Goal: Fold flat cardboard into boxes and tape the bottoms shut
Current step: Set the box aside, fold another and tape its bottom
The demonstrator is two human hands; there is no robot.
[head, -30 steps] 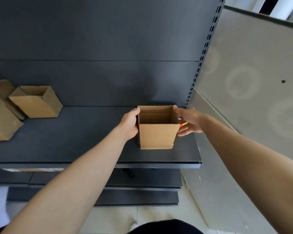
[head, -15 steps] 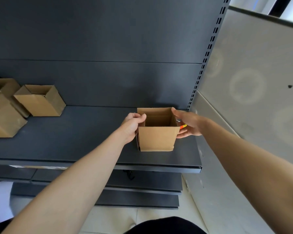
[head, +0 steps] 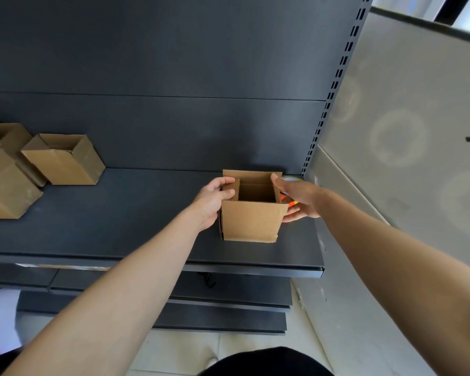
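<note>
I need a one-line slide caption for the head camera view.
The left hand and right hand hold an open cardboard box on a dark shelf, other boxes at its left end.

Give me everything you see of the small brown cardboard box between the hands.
The small brown cardboard box stands upright on the dark grey metal shelf, near its right end. It is plain corrugated board, top open, side flaps tilted inward. The left hand curls its fingers over the left flap; the right hand pinches the right wall, thumb at the rim. Its bottom is hidden.
</note>
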